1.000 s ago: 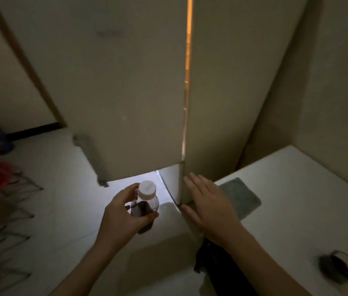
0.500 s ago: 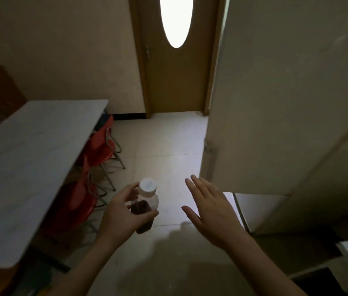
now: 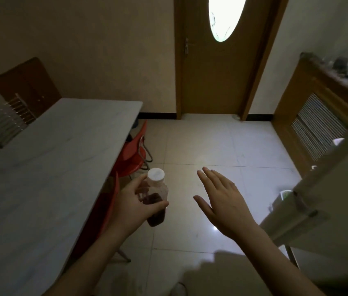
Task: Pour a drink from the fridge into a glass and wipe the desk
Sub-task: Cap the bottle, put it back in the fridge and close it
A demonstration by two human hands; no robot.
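Note:
My left hand (image 3: 133,205) grips a small clear bottle (image 3: 156,194) with a white cap and a little dark drink in its lower half, held upright over the floor. My right hand (image 3: 224,201) floats to the right of the bottle, flat, fingers apart, holding nothing. A long pale marble-look desk (image 3: 47,167) runs along the left side, its near edge just left of my left hand. The white fridge (image 3: 322,201) shows only as a slanted edge at the right. No glass is in view.
Red chairs (image 3: 134,152) are tucked under the desk's right edge. A wooden door with an oval window (image 3: 217,60) stands ahead. A wooden radiator cover (image 3: 318,116) with cluttered top lines the right wall. Pale tiled floor (image 3: 222,146) lies between them.
The view has swung left, away from the fridge and toward the desk and door. My right hand came off the fridge door. The bottle stays in my left hand.

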